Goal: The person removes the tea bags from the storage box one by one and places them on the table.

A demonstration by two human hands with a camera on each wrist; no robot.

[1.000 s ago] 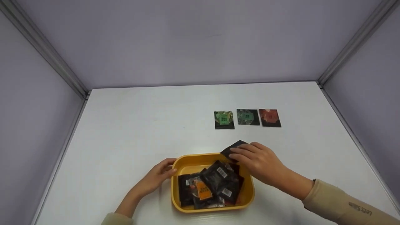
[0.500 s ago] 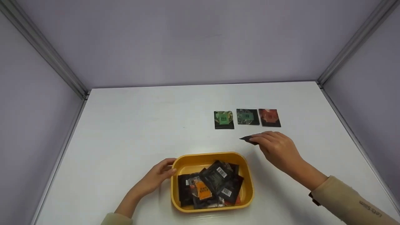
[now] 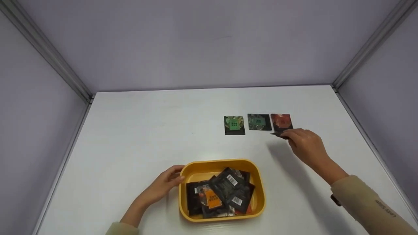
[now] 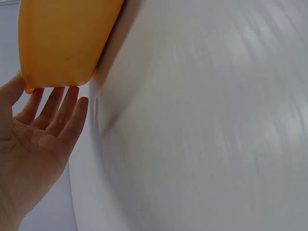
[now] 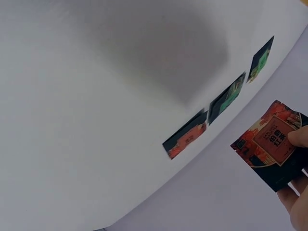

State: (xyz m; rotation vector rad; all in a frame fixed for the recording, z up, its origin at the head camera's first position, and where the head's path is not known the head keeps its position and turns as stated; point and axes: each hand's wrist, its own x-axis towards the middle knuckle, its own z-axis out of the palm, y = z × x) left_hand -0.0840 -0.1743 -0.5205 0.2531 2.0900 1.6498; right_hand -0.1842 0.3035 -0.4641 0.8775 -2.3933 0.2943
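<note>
My right hand [image 3: 307, 145] pinches a tea bag sachet [image 5: 263, 161] between thumb and fingers, raised over the table near the red sachet. Its printed face, black with a red-orange label, shows in the right wrist view. My left hand [image 3: 163, 184] holds the left end of a yellow plastic bin [image 3: 222, 220], thumb at the rim and fingertips against the outer wall. Inside the bin lie several overlapping black sachets [image 3: 225, 184], one with an orange label [image 3: 213, 199]. A light green sachet [image 3: 234, 125], a dark green sachet [image 3: 259, 122] and a red sachet [image 3: 281, 121] lie in a row.
The white table [image 3: 137, 137] has walls [image 3: 209, 49] at its back and both sides. In the head view the right hand partly overlaps the near edge of the red sachet.
My right hand has lifted the sachet out over the bin's far right corner and carried it right and away, near the red sachet. The left hand and bin have stayed put.
</note>
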